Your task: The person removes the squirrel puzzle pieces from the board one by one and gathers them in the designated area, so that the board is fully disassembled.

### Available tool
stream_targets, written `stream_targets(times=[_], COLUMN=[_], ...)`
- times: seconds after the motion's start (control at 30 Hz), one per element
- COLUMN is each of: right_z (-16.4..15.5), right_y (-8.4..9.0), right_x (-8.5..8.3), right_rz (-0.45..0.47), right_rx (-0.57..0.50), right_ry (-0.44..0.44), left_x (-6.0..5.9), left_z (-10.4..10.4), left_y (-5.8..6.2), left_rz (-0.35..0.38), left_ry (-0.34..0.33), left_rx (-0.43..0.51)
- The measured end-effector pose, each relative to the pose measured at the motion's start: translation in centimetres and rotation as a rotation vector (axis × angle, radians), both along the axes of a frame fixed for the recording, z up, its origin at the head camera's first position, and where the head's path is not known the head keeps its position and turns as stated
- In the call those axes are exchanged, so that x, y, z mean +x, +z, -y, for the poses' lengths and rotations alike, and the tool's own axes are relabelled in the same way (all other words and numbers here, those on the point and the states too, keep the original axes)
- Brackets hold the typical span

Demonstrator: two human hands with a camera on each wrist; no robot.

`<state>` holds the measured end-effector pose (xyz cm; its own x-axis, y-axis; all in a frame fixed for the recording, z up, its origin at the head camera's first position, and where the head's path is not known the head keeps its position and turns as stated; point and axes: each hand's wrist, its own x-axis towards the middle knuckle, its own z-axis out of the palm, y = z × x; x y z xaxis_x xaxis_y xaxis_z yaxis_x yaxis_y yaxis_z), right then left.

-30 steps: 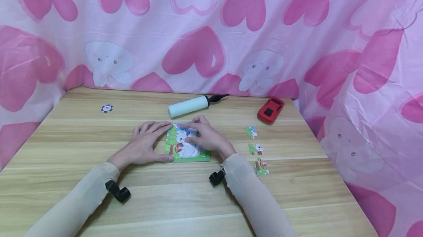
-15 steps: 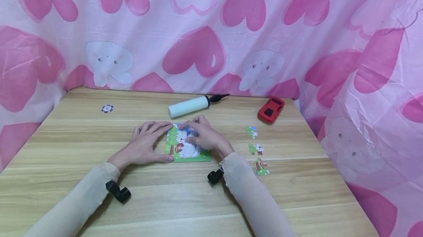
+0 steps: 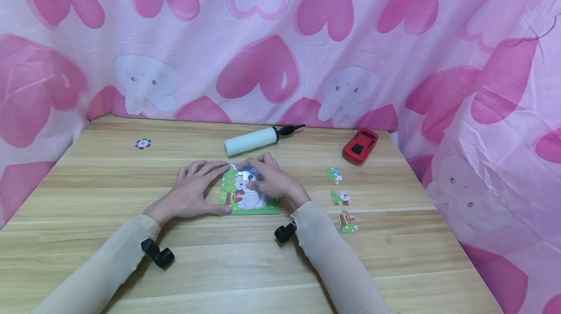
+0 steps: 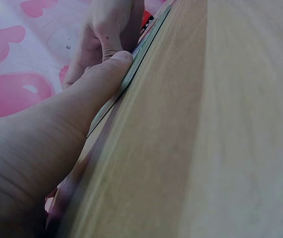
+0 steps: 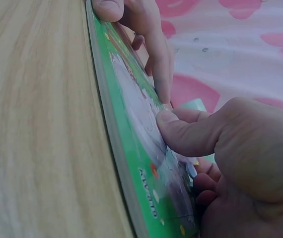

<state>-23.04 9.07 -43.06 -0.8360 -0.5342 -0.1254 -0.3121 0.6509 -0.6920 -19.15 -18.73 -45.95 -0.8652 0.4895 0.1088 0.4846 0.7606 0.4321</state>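
Note:
A small green picture puzzle board [image 3: 252, 204] lies flat at the middle of the wooden table [image 3: 280, 265]. My left hand [image 3: 196, 191] rests flat beside the board's left edge, fingers straight. Its thumb [image 4: 104, 74] presses the near left corner, and its fingertips touch the far left corner. My right hand [image 3: 268, 181] lies over the board's upper right part with curled fingers, gripping a puzzle piece on the picture. The right thumb [image 5: 188, 133] presses on the board's face [image 5: 131, 144]. The piece itself is mostly hidden under the fingers.
Three loose puzzle pieces [image 3: 341, 197] lie in a column right of the board. A pale green hand pump [image 3: 253, 140] lies behind the hands, a red toy car [image 3: 359, 145] at the back right, a poker chip [image 3: 142, 143] at the back left. Pink heart cloth surrounds the table.
My right hand has shifted slightly left over the board, and a pale spot now shows near the board's top edge. The left hand has stayed put.

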Motion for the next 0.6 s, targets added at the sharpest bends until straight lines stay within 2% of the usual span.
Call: stream_targets(times=[0.2,0.6], right_z=[-0.06,-0.78], right_y=[-0.32,-0.38], right_x=[-0.24,-0.57], right_rz=[-0.058,0.039], right_rx=[-0.035,-0.092], right_ry=[-0.019,-0.091], left_x=[0.08,0.01], left_z=[0.05,0.02], left_y=[0.04,0.03], left_rz=[-0.004,0.003], left_ry=[0.001,0.001], left_rx=[0.0,-0.001])
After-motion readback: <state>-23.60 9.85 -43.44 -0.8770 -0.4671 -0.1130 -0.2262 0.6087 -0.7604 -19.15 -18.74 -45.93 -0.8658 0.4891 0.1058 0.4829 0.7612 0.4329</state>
